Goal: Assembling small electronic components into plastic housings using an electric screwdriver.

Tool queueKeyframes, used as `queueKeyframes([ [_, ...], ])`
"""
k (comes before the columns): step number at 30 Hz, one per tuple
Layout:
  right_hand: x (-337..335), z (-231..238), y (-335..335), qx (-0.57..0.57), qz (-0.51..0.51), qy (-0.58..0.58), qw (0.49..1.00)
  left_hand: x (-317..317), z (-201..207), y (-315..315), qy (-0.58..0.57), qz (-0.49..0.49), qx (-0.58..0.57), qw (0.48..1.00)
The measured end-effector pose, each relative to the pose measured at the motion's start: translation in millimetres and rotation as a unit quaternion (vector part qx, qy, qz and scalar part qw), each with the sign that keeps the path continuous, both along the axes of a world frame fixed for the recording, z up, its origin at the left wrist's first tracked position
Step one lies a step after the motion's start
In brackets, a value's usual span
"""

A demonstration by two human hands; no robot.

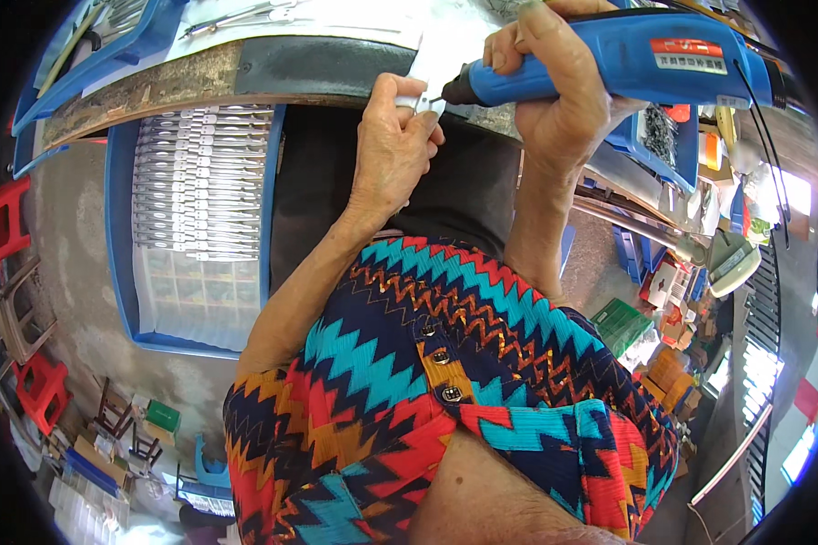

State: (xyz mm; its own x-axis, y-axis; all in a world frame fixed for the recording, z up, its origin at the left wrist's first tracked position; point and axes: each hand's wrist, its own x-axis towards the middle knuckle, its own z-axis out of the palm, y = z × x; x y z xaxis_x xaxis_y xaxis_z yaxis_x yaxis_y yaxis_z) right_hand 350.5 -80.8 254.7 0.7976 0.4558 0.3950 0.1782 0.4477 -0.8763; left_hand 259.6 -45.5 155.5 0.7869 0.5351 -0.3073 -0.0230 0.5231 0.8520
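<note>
White piece [436, 105] partly out of sight in the left grip [394, 143], details too small for certainty

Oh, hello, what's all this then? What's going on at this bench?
A person is working with both hands at the edge of a workbench. The left hand pinches a small white part, while the right hand grips a blue power tool with its tip right at that part; whether they touch is hard to tell. To the person's left, a blue tray holds rows of slim white and silvery pieces.
</note>
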Motion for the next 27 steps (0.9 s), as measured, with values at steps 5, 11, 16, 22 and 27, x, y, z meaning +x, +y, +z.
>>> queueKeyframes([
  [5, 3.2, -4.8, 2.4, -0.003, -0.006, 0.025, 1.000, 0.6, -0.5, 0.2, 0.006, 0.000, 0.003, 1.000],
  [11, -12.5, 6.8, 5.8, -0.167, -0.065, -0.038, 0.983, 1.9, -0.6, -1.6, 0.002, 0.011, 0.013, 1.000],
  [16, -4.6, -7.8, 7.4, -0.232, -0.134, -0.059, 0.962, 3.8, -1.7, -6.4, 0.003, 0.018, 0.020, 1.000],
  [22, -5.7, 0.0, -1.2, -0.254, -0.073, -0.049, 0.963, 2.2, -1.6, -8.8, 0.002, 0.027, 0.026, 0.999],
  [27, -8.2, 10.8, 1.3, -0.200, -0.065, -0.009, 0.977, 1.9, -3.2, -4.6, 0.026, 0.020, 0.046, 0.998],
])
